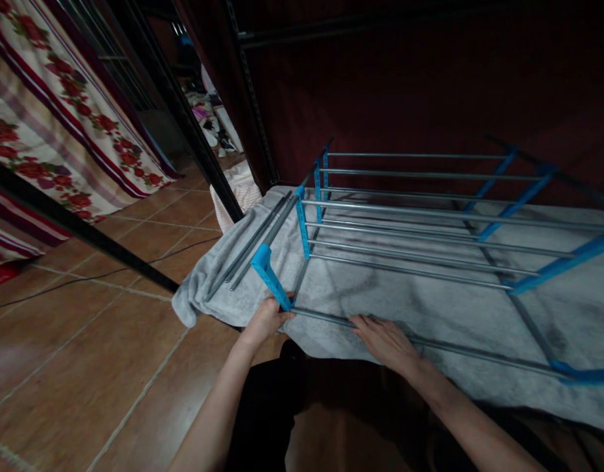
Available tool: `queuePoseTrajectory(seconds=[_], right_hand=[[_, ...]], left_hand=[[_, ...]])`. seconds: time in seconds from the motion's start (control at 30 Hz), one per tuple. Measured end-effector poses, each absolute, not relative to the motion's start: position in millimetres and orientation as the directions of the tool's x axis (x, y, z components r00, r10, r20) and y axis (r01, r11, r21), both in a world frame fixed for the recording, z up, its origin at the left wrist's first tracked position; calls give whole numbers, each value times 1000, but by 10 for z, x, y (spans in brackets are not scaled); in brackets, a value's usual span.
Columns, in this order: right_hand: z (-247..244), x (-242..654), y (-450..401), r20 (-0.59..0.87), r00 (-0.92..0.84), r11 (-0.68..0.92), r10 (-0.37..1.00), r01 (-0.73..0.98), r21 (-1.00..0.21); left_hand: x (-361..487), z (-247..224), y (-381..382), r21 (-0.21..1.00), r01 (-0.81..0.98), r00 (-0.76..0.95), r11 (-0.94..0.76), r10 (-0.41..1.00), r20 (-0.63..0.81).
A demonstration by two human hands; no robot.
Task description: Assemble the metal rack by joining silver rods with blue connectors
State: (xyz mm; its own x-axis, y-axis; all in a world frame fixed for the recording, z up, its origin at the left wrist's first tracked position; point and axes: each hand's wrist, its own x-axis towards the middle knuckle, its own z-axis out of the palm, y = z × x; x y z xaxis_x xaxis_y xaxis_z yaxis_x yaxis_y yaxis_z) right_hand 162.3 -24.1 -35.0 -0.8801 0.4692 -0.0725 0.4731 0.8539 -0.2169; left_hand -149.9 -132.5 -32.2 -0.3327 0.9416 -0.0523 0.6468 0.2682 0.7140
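A rack of grey metal tubes and blue plastic brackets lies across a grey blanket [361, 275]. At its near left corner, my left hand [263, 324] is closed around the lower end of a blue bracket [275, 280], where the front metal tube [324, 316] meets it. Farther right along that same tube, my right hand [387, 342] has its fingers wrapped over it from above; its thumb is hidden. The tube's other end reaches a blue bracket [584, 375] at the right edge.
Several loose metal tubes [250, 251] lie on the blanket left of the rack. Dark metal posts [183, 111] stand at the left, with a flowered curtain [80, 118] beyond. A thin cable [109, 270] crosses the tiled floor [109, 367].
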Motion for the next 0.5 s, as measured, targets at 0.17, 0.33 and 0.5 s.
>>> queuePoseTrajectory(seconds=[0.17,0.33,0.5], right_hand=[[-310,1587,-235,-113,-869,830,482,494,-258],[-278,1572,-226,-141,-859,805,492,510,-302],[-251,1562,-216,-152,-853,783,500,520,-340]], left_hand=[[-1466,-285,-1299,618,702,-356,354,926,-126],[-1445,-277,-1299,597,714,-360,365,923,-134],[-1460,-295,-1302,590,736,-345,333,934,-97]])
